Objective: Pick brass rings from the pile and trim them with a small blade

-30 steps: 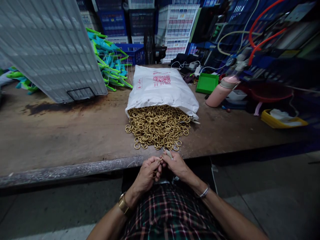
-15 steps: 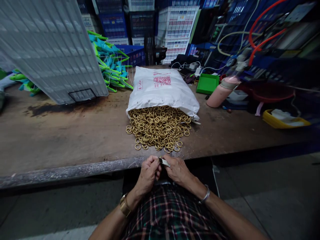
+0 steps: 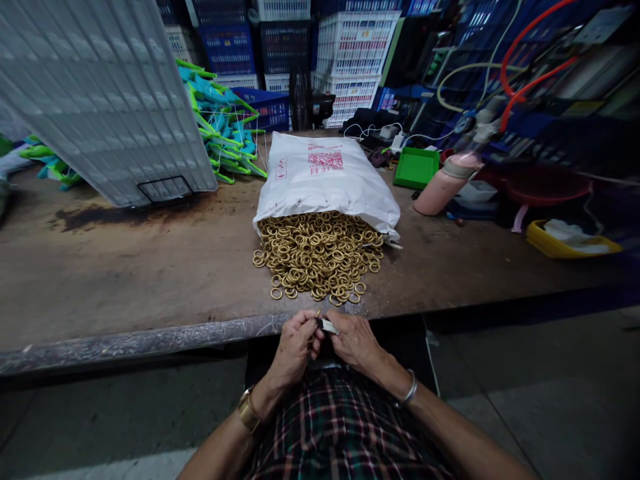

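My left hand [image 3: 295, 347] and my right hand [image 3: 356, 340] meet just below the table's front edge, over my lap. Both are closed in a pinch around a small pale, blade-like piece [image 3: 327, 325] held between them; a gold ring shows dimly in the left fingers. Right in front of them a heap of gold rings [image 3: 316, 253] spills from the open mouth of a white printed sack [image 3: 323, 177] lying on the worn wooden table [image 3: 125, 267].
A grey ribbed panel [image 3: 95, 93] leans at the left. Green and blue plastic parts [image 3: 220, 133] lie behind it. A green tray [image 3: 415, 167], a pink bottle [image 3: 443, 183] and a yellow tray [image 3: 570, 240] sit at the right. Stacked crates [image 3: 345, 53] line the back.
Both hands have shifted slightly, staying together at the table edge; the pale piece between them now lies more level and lower than a second ago.
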Demonstrator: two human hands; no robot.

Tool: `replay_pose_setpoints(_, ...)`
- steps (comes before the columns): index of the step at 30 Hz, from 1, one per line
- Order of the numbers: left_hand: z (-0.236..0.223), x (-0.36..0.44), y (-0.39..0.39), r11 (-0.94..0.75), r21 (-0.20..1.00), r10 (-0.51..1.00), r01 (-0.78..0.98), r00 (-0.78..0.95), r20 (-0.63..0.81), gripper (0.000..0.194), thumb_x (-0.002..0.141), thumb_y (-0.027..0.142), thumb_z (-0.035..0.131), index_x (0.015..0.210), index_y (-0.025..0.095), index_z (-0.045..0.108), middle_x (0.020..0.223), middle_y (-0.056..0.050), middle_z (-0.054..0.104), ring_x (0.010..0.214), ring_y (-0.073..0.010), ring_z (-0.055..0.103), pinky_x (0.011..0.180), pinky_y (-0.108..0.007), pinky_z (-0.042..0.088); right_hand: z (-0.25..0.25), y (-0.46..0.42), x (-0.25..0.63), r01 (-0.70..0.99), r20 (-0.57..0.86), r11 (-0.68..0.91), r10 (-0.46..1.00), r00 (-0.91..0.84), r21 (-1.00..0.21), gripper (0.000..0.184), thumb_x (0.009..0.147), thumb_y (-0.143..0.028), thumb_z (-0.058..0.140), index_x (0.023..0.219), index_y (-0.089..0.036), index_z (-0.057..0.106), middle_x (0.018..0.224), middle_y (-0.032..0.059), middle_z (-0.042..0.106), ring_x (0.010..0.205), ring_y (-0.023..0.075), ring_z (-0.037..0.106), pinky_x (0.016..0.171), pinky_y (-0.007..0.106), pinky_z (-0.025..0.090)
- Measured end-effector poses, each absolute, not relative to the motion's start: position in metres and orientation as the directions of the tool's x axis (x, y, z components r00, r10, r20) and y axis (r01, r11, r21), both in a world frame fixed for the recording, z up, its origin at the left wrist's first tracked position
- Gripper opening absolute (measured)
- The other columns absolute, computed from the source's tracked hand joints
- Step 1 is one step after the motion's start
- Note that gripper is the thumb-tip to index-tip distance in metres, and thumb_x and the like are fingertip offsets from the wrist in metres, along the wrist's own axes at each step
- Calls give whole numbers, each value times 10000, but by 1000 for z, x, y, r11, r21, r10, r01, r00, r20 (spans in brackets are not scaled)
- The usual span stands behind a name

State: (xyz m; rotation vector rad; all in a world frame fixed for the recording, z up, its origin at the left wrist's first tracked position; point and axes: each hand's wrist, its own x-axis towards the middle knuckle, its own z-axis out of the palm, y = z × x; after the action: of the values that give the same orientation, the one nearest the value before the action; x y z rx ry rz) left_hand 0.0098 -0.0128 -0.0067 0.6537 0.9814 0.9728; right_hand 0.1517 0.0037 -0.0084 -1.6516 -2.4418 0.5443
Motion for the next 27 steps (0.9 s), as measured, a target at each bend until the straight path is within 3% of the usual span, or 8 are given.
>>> replay_pose_setpoints(9, -5, 9, -15, 418, 860, 907, -293, 192, -375, 281, 749, 434, 537, 791, 158, 504, 593, 43, 494, 418, -42, 392, 379, -155, 273, -4, 3, 149, 894, -97, 286, 936, -337, -345, 189, 763, -144, 386, 828, -189, 558, 732, 38, 653, 620, 140, 553, 549, 248, 252)
replay_pose_setpoints(17, -1, 6, -14, 361, 924, 926, -122, 163, -341, 314, 765, 466, 505, 701, 160, 473, 542, 41, 473, 406, -47, 380, 383, -157, 282, -1, 3, 144, 922, -154, 258, 938, -311, -287, 222, 734, -121, 394, 875, -187, 552, 754, 44, 656, 628, 147, 559, 549, 257, 246)
replay_pose_setpoints(23, 12, 3, -27, 385, 911, 899, -144, 282, -335, 310, 784, 463, 504, 806, 155, 529, 561, 38, 483, 416, -43, 392, 384, -150, 285, -7, 10, 156, 954, -116, 166, 973, -199, -251, 243, 743, -135, 404, 939, -179, 540, 756, 49, 645, 638, 151, 553, 547, 254, 249)
replay_pose_setpoints(27, 12, 6, -29, 479, 819, 857, -314, 370, -359, 286, 771, 443, 538, 811, 160, 522, 566, 40, 480, 399, -42, 380, 356, -151, 269, -7, 23, 183, 967, 28, 38, 999, -32, -251, 229, 780, -164, 404, 958, -177, 548, 726, 50, 637, 640, 158, 550, 562, 251, 260)
